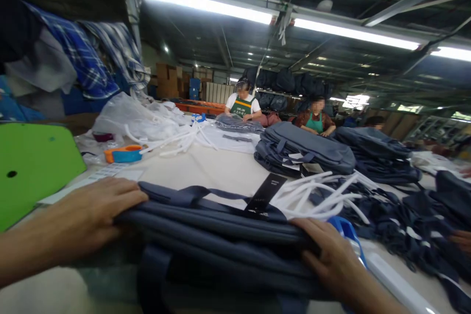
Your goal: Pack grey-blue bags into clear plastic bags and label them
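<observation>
A dark navy fabric bag (221, 228) with strap handles lies across the near edge of the table, held at both ends. My left hand (97, 203) grips its left end, fingers over the top edge. At the opposite end, my right hand (326, 248) is closed round the bag's corner, thumb and fingers pinching the cloth. A black hang tag (265, 192) with small print sticks up from the bag's far side. The bag's underside is dark and blurred. Just beyond my right hand is a blue tape dispenser-like object (346, 230), partly hidden.
White flexible strips (312, 194) lie behind the bag. Stacked navy bags (309, 144) stand farther back, and loose dark straps (397, 221) cover the right side. A green board (37, 167), an orange-and-blue tape dispenser (123, 154) and clear plastic bags (136, 115) are at left. Co-workers (243, 103) work across the table.
</observation>
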Motion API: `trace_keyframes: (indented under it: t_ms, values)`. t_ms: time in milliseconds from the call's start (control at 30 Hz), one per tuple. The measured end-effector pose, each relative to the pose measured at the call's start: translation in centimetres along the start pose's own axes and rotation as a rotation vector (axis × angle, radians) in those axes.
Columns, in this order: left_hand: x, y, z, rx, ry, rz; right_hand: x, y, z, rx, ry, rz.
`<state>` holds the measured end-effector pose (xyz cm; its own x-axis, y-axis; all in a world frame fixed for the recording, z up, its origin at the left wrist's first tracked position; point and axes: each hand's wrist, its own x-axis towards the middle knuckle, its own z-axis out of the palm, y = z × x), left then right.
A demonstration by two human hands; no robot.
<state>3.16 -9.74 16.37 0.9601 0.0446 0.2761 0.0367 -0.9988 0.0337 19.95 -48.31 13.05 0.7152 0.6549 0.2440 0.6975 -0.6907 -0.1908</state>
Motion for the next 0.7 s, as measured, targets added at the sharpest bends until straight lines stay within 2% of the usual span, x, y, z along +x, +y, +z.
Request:
trace_keyframes:
  t_ms: [100, 200, 267, 367, 433, 533, 633, 700]
  values:
    - [3.1, -0.7, -1.5, -0.052, -0.1, -0.073, 0.2, -2.0, -1.9, 0.103, -0.076, -0.054]
    - [4.4, -0.8, -1.6, -0.092, -0.12, -0.115, 1.8, -5.5, -2.3, -0.004, -0.247, 0.012]
    - [4.6, -0.7, -1.4, -0.104, -0.098, -0.123, 3.8, -8.0, -1.7, -0.11, -0.283, 0.062]
    - [4.6, -0.7, -1.1, -0.079, -0.091, -0.131, 7.0, -11.1, -0.3, -0.155, -0.249, -0.066]
    - [4.6, -0.8, -1.1, -0.046, -0.103, -0.154, 8.9, -12.2, 0.3, -0.147, -0.213, -0.138]
    - [4.6, -1.2, -1.5, -0.071, -0.099, -0.178, 11.2, -12.5, 0.4, -0.18, -0.159, -0.098]
    - [4.1, -2.4, -2.1, -0.156, -0.07, -0.119, 12.8, -12.4, -0.4, -0.215, -0.128, -0.096]
    - [3.0, -3.5, -2.3, -0.184, 0.012, -0.118, 13.6, -12.6, -1.0, -0.235, -0.091, -0.128]
